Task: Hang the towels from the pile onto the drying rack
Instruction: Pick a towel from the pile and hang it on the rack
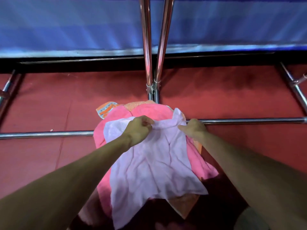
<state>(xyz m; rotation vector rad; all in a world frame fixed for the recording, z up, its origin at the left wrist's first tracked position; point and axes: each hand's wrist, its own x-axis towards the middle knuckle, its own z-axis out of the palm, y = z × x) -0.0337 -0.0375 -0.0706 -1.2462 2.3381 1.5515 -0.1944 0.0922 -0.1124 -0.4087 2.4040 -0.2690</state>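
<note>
Head view: my left hand (137, 130) and right hand (194, 128) pinch the pale towel (154, 163) at the rail (49, 134), not yet hung; pink towel (146, 108) and orange towel (106, 109) lie beneath.

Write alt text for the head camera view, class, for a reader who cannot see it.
Two bare arms reach forward, the left hand and right hand gripping the top edge of a pale lilac towel spread over a pink towel on a drying rack's metal rail. Orange towels peek out beneath, above a red floor.
</note>
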